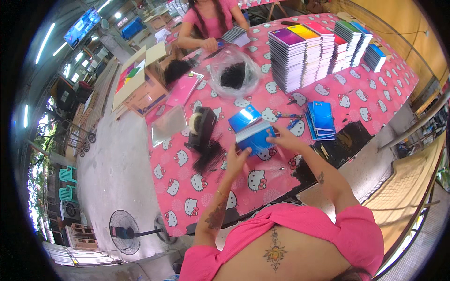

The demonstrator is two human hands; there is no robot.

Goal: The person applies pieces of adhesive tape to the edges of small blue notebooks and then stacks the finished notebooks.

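Note:
My left hand (pixel 237 161) is closed on the near lower left edge of a blue notebook (pixel 258 141), the thumb lying on its cover. Around the notebook's right side my right hand (pixel 283 140) is also closed. A white page edge shows along its far side. Just beyond lies another blue cover (pixel 244 118); whether it belongs to the same notebook I cannot tell. To the right sits a small, uneven pile of blue notebooks (pixel 323 117). Dark thin pieces, perhaps pens (pixel 294 123), lie between that pile and my right hand. Left of my hands are black binding coils (pixel 209 158).
A black tape dispenser (pixel 202 125) stands left, near a clear plastic sheet (pixel 168 125) and a pink notebook (pixel 184 90). Beyond are a plastic bag (pixel 255 70) of black coils, an open carton (pixel 149 93) and tall notebook stacks (pixel 287 61). Across the table, a person (pixel 211 23) handles notebooks.

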